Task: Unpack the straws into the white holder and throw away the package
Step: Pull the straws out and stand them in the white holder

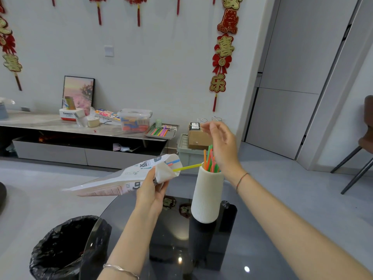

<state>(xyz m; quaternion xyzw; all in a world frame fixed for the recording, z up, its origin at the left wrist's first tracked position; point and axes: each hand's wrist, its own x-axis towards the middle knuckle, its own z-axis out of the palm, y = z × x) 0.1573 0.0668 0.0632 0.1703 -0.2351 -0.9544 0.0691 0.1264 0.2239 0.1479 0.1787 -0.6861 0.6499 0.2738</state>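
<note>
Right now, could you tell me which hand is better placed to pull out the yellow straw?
Probably the right hand: it hovers open above the white holder, near the yellow straw. The left hand holds the package.

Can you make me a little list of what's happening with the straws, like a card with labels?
left hand: left hand grips the package near its open end
right hand: right hand raised above the holder, fingers loose, holding nothing I can see
holder: white holder upright on the dark glass table, colourful straws standing in it
left in package: yellow straw pokes out toward the holder; a blue and an orange tip show too
bin: black-lined bin beside the table
</note>
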